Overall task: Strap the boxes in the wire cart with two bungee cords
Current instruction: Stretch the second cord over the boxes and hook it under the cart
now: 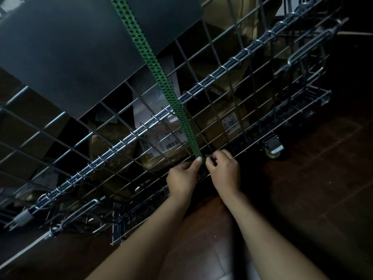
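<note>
Across the lower right, dim reddish-brown floor tiles lie beneath the wire cart. At centre, left hand and right hand fingers pinch the green bungee cord.

A dark reddish-brown tiled floor is stretching across the lower right, and a pale strip is running along its lower-left edge.

**Cart on a dark tiled floor**

Below you lies a dark reddish-brown tiled floor. The wire cart stands on it, one caster showing at its base, and cardboard boxes sit inside the cart.
</note>
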